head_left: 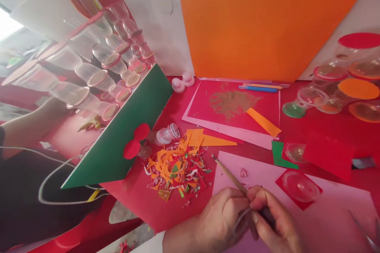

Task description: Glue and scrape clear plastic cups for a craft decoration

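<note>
My left hand [225,214] and my right hand [274,221] meet low in the picture, over a pink sheet [228,166]. Fingers of the left are closed around a clear, curved-rimmed plastic piece [242,221], partly hidden by the hand. A thin wooden stick [230,174] with a dark tip slants up and left from between the hands. Its line runs into the pinch of my right hand, where a dark part shows among the fingers. Beyond the stick's tip lies a heap of orange, red and green paper scraps [178,170].
A green board [124,134] stands at left, near stacked clear cups [95,75]. Red paper squares with clear plastic cups [299,187] lie right. Blurred scissors [366,231] are at the right edge. Pens [258,89] lie behind. A person's arm [32,118] shows at left.
</note>
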A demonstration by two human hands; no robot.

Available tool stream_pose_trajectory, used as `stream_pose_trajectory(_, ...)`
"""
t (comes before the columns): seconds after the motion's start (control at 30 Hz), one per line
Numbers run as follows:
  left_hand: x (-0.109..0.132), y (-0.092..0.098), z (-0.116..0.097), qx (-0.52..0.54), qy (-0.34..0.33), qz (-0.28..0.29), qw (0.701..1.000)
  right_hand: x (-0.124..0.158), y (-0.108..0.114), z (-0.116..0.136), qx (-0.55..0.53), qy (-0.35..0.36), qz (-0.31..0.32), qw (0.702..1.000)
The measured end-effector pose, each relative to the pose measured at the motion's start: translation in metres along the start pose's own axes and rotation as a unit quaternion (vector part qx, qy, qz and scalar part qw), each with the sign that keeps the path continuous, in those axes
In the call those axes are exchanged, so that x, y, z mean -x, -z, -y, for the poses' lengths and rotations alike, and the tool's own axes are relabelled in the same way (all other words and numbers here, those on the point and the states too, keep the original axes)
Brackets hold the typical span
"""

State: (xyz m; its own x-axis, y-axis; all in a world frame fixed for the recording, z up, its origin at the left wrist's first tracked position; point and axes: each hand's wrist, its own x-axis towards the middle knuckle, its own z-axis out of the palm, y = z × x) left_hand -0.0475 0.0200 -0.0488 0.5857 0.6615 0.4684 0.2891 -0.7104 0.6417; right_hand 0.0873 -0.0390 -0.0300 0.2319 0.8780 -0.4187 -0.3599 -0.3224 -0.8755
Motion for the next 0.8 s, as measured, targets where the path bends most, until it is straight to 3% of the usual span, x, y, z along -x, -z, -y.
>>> stream_pose_trajectory(0.37,-0.001,0.0,-0.003,-0.014,0.012,0.009,1.0,-0.003,0.0,0.002,-0.009,0.035,0.025,0.999)
stream_pose_trajectory(0.5,-0.001,0.0,-0.003,-0.006,0.014,0.005,1.0,-0.007,0.005,0.0,0.013,0.055,0.061,0.997)
stream_pose_trajectory(0.8,-0.012,0.004,-0.005,0.088,0.085,0.004,0.993,-0.011,0.004,0.011,-0.007,0.057,0.076,0.995)
